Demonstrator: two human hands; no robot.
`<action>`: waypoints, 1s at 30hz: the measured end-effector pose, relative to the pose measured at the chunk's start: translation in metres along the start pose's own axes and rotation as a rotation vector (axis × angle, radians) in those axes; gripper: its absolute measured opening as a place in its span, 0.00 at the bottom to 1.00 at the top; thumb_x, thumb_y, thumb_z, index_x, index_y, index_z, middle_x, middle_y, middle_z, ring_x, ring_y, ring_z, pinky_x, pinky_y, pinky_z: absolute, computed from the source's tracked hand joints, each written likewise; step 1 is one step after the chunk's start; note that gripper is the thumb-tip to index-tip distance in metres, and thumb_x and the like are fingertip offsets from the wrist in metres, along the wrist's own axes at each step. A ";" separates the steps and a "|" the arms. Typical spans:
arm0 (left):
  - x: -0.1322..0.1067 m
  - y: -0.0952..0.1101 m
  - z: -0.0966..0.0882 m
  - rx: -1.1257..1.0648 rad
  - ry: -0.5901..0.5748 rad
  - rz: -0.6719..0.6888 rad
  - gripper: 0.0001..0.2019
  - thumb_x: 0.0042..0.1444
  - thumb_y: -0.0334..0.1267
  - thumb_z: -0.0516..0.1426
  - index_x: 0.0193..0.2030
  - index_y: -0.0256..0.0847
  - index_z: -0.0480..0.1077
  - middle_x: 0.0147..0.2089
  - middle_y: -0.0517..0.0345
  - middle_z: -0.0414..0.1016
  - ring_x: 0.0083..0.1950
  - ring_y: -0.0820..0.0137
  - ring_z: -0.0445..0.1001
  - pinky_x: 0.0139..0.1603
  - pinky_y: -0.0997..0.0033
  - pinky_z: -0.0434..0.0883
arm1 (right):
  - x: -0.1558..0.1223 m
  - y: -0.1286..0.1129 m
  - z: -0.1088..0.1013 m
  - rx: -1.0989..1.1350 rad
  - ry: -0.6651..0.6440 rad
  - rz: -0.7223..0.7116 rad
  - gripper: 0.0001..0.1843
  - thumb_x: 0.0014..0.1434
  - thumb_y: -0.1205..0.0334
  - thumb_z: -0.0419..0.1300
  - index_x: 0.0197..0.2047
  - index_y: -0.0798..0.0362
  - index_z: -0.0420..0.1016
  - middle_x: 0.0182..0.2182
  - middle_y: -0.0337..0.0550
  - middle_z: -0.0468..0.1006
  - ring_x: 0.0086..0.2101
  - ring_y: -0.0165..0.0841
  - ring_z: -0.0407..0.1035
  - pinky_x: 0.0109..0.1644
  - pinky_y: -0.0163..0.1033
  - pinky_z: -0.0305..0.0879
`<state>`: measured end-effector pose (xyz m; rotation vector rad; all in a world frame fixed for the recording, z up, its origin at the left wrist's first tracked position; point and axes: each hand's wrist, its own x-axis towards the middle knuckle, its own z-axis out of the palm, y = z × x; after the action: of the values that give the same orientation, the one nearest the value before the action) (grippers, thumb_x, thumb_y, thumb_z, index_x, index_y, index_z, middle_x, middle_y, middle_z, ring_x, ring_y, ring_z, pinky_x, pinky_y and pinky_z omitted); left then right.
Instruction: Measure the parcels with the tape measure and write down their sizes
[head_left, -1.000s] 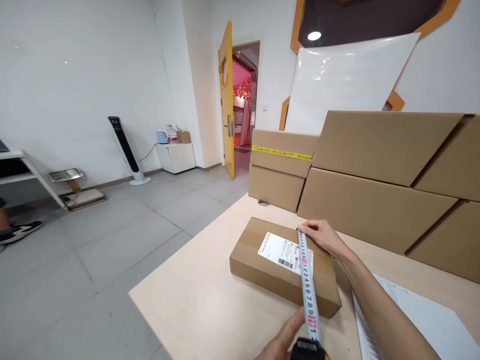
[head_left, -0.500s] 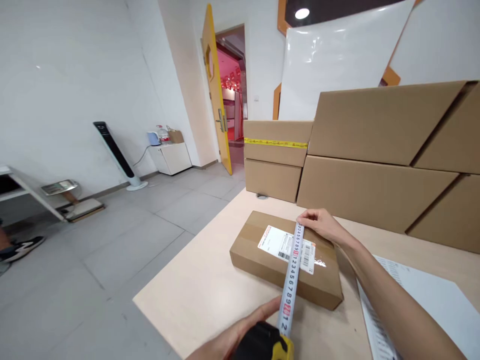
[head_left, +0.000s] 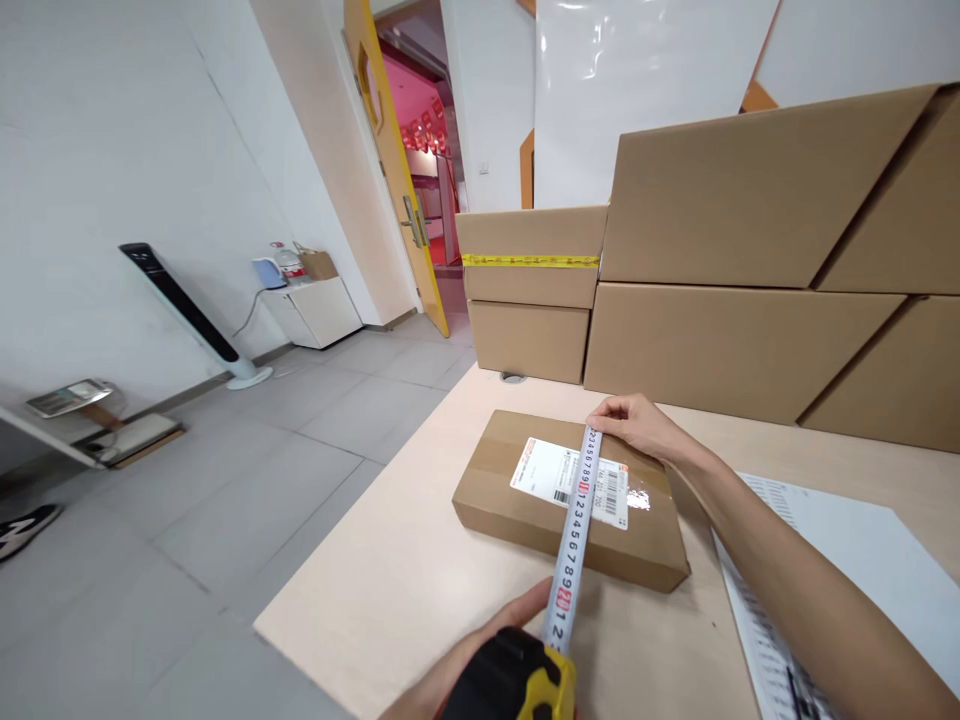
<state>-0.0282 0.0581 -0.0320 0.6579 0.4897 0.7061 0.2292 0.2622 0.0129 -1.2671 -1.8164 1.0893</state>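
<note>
A flat cardboard parcel point(head_left: 510, 480) with a white shipping label point(head_left: 544, 468) lies on the light wooden table point(head_left: 405, 590). A white tape measure blade point(head_left: 574, 530) stretches across the parcel from its far edge to the near side. My right hand point(head_left: 634, 425) pinches the blade's end at the parcel's far edge. My left hand point(head_left: 480, 655) grips the black and yellow tape measure case point(head_left: 517, 682) just in front of the parcel, at the bottom of the view.
Large cardboard boxes point(head_left: 735, 270) are stacked along the back of the table, one with yellow tape point(head_left: 529, 261). A printed white sheet point(head_left: 847, 560) lies at right. Beyond the table: grey tiled floor, tower fan point(head_left: 184, 310), white cabinet point(head_left: 315, 310), open yellow door point(head_left: 394, 170).
The view has tilted down and shifted, so more of the tape case and my left hand show. Both hands keep the tape stretched over the parcel; the blade sits slightly further left on the label.
</note>
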 end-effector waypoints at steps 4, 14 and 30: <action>-0.001 0.005 0.006 0.003 -0.023 -0.006 0.31 0.54 0.39 0.59 0.65 0.45 0.57 0.44 0.42 0.78 0.46 0.51 0.76 0.54 0.44 0.65 | 0.001 0.000 0.000 0.009 -0.001 -0.009 0.12 0.48 0.52 0.64 0.27 0.53 0.77 0.25 0.38 0.77 0.28 0.31 0.69 0.34 0.36 0.62; -0.005 0.009 0.012 0.048 0.005 -0.007 0.33 0.52 0.44 0.60 0.65 0.45 0.57 0.44 0.43 0.77 0.47 0.52 0.75 0.53 0.47 0.66 | -0.003 -0.008 0.000 0.015 0.001 0.014 0.11 0.49 0.53 0.63 0.26 0.53 0.76 0.25 0.39 0.77 0.28 0.31 0.68 0.35 0.37 0.63; -0.004 0.010 0.008 0.155 0.037 0.000 0.33 0.51 0.47 0.60 0.63 0.43 0.60 0.47 0.44 0.75 0.45 0.57 0.73 0.51 0.53 0.68 | 0.002 0.002 0.001 0.037 0.002 0.003 0.11 0.48 0.54 0.63 0.27 0.54 0.77 0.24 0.38 0.76 0.27 0.30 0.67 0.32 0.36 0.61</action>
<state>-0.0301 0.0577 -0.0191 0.7910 0.5827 0.6861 0.2288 0.2649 0.0105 -1.2495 -1.7857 1.1179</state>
